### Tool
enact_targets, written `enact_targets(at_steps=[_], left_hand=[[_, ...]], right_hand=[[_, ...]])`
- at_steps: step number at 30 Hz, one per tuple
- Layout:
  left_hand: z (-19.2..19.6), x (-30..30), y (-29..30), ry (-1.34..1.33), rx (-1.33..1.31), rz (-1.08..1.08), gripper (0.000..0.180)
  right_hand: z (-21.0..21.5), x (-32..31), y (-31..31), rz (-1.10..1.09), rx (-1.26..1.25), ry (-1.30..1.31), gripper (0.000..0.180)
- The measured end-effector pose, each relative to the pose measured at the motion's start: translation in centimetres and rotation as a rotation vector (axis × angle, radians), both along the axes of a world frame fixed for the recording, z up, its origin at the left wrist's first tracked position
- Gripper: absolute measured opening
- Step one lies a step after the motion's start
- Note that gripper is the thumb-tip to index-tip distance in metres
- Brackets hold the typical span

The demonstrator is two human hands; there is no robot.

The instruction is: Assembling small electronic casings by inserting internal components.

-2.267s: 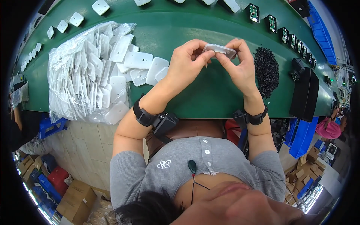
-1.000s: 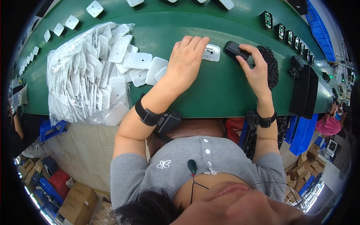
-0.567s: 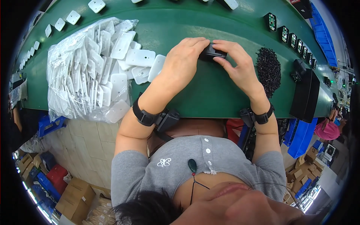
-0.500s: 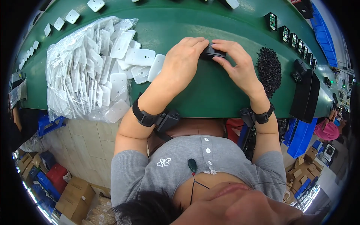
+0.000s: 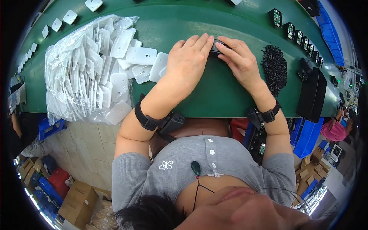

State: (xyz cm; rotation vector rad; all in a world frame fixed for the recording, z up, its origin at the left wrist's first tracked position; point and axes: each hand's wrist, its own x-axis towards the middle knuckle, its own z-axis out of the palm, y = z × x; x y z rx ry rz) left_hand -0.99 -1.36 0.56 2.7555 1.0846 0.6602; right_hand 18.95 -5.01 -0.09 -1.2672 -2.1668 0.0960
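Black case (image 5: 215, 51) located on or just above the green bench (image 5: 218, 94), directly between the hands. Visible part has its long axis roughly left to right; left end concealed, facing direction not determinable. Right hand (image 5: 240, 63): grip pinching the right end between thumb and fingers. Left hand (image 5: 187, 61): fingers close together over the left end; its grip cannot be told. White plates (image 5: 141, 56) lie left of the hands, black small-parts pile (image 5: 274, 71) right.
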Motion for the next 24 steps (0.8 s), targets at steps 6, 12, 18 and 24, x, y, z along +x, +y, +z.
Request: enact_targets(at_steps=[6, 12, 18, 24], left_hand=[[-1.5, 1.2, -0.1, -0.016, 0.161, 0.051, 0.042], [-2.7, 1.8, 2.1, -0.415, -0.056, -0.023, 0.031], [-2.6, 1.9, 2.0, -0.533, -0.271, 0.04, 0.03], [-0.5, -0.6, 2.8, -0.43, -0.026, 0.096, 0.02]], right_hand=[[0.9, 0.7, 0.5, -0.012, -0.222, 0.213, 0.034], [1.2, 1.1, 2.1, -0.098, -0.679, 0.887, 0.046], [1.0, -0.6, 1.6, -0.055, -0.661, 1.105, 0.052], [2.5, 5.9, 7.7, -0.268, -0.351, 0.821, 0.041]])
